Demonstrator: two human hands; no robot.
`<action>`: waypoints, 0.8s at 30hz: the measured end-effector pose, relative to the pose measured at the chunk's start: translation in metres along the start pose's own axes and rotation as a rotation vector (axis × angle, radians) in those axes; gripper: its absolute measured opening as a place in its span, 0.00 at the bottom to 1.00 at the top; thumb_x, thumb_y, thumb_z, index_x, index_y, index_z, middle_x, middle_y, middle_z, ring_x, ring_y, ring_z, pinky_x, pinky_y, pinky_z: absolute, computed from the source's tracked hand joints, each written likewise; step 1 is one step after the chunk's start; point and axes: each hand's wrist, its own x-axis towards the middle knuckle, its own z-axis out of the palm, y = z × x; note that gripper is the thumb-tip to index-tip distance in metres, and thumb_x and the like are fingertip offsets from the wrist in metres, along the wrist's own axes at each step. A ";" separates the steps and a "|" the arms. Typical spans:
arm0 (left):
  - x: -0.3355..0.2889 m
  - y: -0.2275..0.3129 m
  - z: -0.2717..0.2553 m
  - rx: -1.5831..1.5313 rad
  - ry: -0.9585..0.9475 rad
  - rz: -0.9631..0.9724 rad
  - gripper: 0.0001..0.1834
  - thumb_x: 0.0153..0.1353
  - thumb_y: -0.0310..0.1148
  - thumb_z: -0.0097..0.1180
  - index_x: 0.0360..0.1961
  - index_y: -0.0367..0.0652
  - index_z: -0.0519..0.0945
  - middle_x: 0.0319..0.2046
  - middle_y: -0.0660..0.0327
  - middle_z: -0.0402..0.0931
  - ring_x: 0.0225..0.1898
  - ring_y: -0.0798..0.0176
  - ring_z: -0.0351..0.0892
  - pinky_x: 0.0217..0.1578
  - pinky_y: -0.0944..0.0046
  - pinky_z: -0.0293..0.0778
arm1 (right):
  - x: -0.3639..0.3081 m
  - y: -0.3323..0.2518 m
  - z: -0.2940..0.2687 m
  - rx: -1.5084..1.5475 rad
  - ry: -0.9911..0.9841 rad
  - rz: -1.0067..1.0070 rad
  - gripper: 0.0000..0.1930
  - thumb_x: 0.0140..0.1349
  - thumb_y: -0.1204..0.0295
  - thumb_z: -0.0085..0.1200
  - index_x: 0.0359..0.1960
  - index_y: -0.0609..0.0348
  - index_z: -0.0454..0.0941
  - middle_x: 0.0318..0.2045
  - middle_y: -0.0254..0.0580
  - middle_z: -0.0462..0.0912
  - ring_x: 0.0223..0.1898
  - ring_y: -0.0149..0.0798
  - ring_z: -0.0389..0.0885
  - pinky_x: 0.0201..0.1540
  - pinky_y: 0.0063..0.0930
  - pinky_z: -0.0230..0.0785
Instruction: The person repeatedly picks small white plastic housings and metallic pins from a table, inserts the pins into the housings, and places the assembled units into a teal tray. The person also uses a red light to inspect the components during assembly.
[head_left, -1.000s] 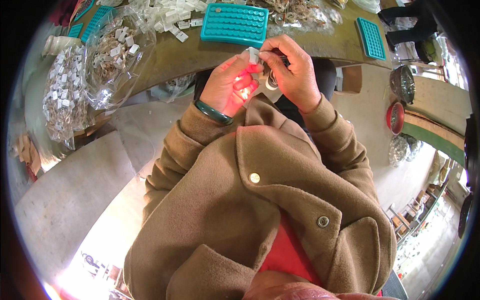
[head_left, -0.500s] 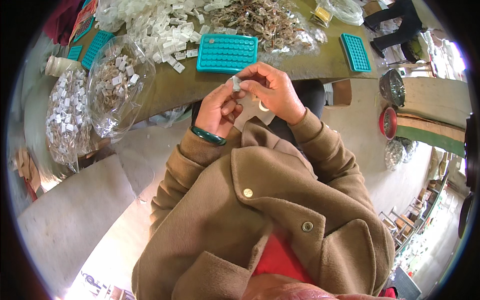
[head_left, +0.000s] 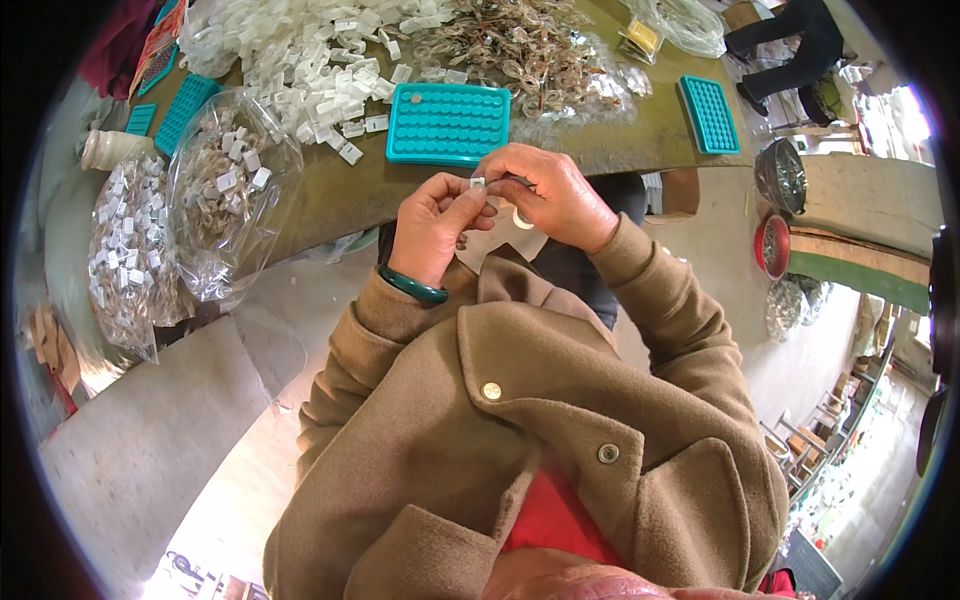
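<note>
My left hand [head_left: 435, 222] and my right hand [head_left: 548, 195] meet just below the table edge, fingertips pinching a small white plastic piece [head_left: 478, 183] between them. A small white ring-like bit [head_left: 522, 218] shows under my right fingers. A green bangle [head_left: 412, 288] circles my left wrist. Right above the hands a teal tray with rows of small cells [head_left: 447, 123] lies on the olive table [head_left: 640, 140].
A heap of small white plastic pieces [head_left: 300, 50] and a pile of brownish rings [head_left: 500, 45] lie on the table. Clear bags of parts [head_left: 215, 195] hang at the left. More teal trays [head_left: 708, 112] lie right and left [head_left: 185, 108]. Another person stands at the far right [head_left: 795, 45].
My hands have moved slightly down and left in view, and the view has tilted so more of the table shows. The clear wrapper seen a second ago is gone from my fingers.
</note>
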 end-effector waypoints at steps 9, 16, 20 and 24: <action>0.009 0.009 0.010 -0.178 -0.054 -0.052 0.11 0.69 0.34 0.50 0.48 0.42 0.74 0.38 0.62 0.80 0.34 0.71 0.80 0.36 0.70 0.75 | 0.056 0.038 -0.075 -0.607 0.349 0.122 0.10 0.62 0.64 0.56 0.38 0.55 0.82 0.34 0.43 0.84 0.34 0.49 0.82 0.36 0.37 0.74; 0.015 0.005 0.000 -0.233 -0.145 -0.129 0.12 0.70 0.36 0.49 0.47 0.40 0.77 0.29 0.68 0.72 0.27 0.75 0.70 0.32 0.71 0.71 | 0.067 0.060 -0.066 -0.690 0.366 0.088 0.10 0.60 0.62 0.58 0.36 0.54 0.82 0.34 0.41 0.83 0.34 0.50 0.82 0.37 0.42 0.73; 0.013 0.010 0.003 -0.191 -0.086 -0.111 0.13 0.71 0.35 0.47 0.46 0.39 0.78 0.29 0.68 0.72 0.27 0.76 0.69 0.30 0.73 0.69 | 0.055 0.062 -0.081 -0.341 0.428 0.267 0.11 0.59 0.64 0.61 0.40 0.54 0.83 0.30 0.39 0.83 0.30 0.36 0.83 0.33 0.32 0.73; 0.016 0.018 0.006 -0.221 -0.068 -0.106 0.11 0.69 0.35 0.51 0.45 0.41 0.81 0.29 0.69 0.76 0.26 0.78 0.70 0.28 0.75 0.69 | 0.054 0.063 -0.089 0.249 0.479 0.244 0.09 0.64 0.71 0.59 0.41 0.64 0.82 0.32 0.35 0.84 0.31 0.25 0.81 0.36 0.20 0.75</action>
